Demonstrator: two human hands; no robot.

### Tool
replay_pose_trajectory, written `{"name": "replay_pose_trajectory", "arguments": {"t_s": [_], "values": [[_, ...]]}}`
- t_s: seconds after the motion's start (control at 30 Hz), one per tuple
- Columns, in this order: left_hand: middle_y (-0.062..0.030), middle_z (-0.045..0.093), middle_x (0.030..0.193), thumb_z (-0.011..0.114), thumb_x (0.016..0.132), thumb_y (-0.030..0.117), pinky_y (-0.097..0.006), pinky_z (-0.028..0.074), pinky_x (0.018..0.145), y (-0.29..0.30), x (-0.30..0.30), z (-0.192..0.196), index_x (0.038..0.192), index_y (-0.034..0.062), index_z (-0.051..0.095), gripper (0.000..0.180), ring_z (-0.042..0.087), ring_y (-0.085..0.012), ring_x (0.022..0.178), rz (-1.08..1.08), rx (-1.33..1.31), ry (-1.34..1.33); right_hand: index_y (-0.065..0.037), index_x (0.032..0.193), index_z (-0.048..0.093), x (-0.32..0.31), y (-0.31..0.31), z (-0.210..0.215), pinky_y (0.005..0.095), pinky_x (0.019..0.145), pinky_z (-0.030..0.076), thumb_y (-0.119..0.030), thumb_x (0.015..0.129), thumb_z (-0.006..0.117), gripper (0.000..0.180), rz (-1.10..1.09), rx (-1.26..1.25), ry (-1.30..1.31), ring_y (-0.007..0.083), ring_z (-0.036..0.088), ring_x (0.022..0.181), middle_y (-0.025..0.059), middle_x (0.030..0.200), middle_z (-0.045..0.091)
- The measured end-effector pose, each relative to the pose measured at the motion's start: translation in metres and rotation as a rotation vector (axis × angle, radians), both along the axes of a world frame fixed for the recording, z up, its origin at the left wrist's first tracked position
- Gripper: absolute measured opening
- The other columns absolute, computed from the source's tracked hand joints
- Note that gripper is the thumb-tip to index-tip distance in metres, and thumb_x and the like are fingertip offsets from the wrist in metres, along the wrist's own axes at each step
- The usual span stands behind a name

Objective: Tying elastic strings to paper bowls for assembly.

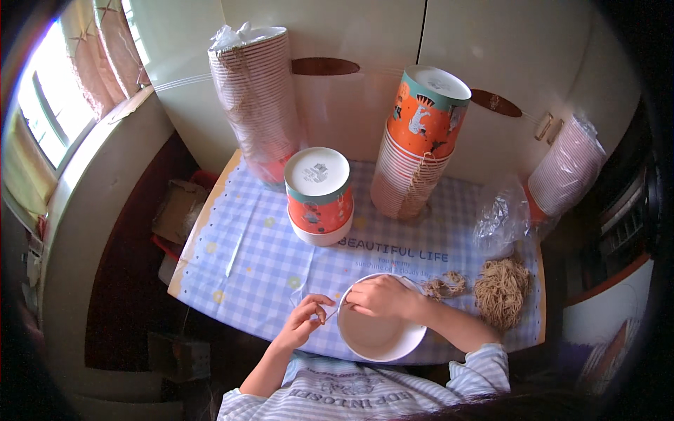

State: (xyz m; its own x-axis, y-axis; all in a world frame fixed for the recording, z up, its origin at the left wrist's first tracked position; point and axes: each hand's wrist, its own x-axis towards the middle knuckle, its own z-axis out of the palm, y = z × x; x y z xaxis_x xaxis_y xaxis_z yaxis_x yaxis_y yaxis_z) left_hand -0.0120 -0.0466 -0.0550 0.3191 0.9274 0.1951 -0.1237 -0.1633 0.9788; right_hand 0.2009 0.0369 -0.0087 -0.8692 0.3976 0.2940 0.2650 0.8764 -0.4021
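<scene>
A white round paper bucket (382, 340) stands at the table's front edge, its open mouth facing up. My right hand (382, 296) reaches over its far rim, fingers closed on the upper left of the rim. Just left of the bucket is my left hand (307, 321), its thumb and fingers pinched around what looks like a thin strand of string. Right of the bucket lie a small tangle of tan string (446, 285) and a larger heap of tan string (502, 291). Behind my hands, an upside-down orange and green printed bucket (319, 210) sits over a white one.
Tall bucket stacks stand at the back: one wrapped in plastic (253, 98) at left, another (414, 154) topped by an orange bucket. A third wrapped stack (567, 168) leans at right, near a clear plastic bag (502, 217). A checked cloth (253, 259) covers the table.
</scene>
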Motion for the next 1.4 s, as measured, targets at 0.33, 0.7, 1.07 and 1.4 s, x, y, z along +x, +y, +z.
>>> {"name": "replay_pose_trajectory", "arguments": {"t_s": [0.33,0.7,1.07,1.4], "values": [[-0.0054,0.058,0.100,0.047,0.063,0.000,-0.041,0.034,0.091,0.008,0.008,0.029,0.075,0.0061,0.049,0.014,0.041,-0.0316,0.110,-0.117,0.339,0.415,-0.013,0.079,0.062,0.099,0.014,0.023,0.0332,0.058,0.050,-0.020,0.075,0.060,0.009,-0.541,0.089,-0.041,0.0227,0.062,0.065,0.0040,0.077,0.063],[-0.0052,0.058,0.095,0.049,0.066,0.000,-0.040,0.034,0.091,0.006,0.008,0.026,0.079,0.0058,0.051,0.014,0.042,-0.0314,0.106,-0.084,0.343,0.382,-0.010,0.080,0.063,0.226,0.036,0.009,0.0365,0.057,0.047,-0.020,0.072,0.064,0.012,-1.122,0.270,-0.176,0.0259,0.061,0.062,0.0083,0.070,0.063],[-0.0122,0.057,0.102,0.049,0.079,0.002,-0.043,0.028,0.100,0.002,0.008,0.008,0.081,0.0050,0.049,0.003,0.047,-0.0225,0.107,-0.060,0.061,-0.167,-0.008,0.093,0.060,0.092,-0.012,0.037,0.0356,0.083,0.042,-0.020,0.072,0.066,0.025,-0.419,-0.011,-0.042,0.0255,0.054,0.090,0.0084,0.095,0.057],[-0.0098,0.060,0.091,0.053,0.085,0.006,-0.031,0.043,0.081,0.006,0.016,0.007,0.085,0.0017,0.053,0.004,0.056,-0.0164,0.088,0.029,-0.230,-0.459,-0.006,0.091,0.055,0.004,-0.037,0.007,0.0360,0.075,0.046,-0.017,0.073,0.061,0.021,-0.270,-0.018,-0.217,0.0258,0.059,0.083,0.0103,0.088,0.060]]}}
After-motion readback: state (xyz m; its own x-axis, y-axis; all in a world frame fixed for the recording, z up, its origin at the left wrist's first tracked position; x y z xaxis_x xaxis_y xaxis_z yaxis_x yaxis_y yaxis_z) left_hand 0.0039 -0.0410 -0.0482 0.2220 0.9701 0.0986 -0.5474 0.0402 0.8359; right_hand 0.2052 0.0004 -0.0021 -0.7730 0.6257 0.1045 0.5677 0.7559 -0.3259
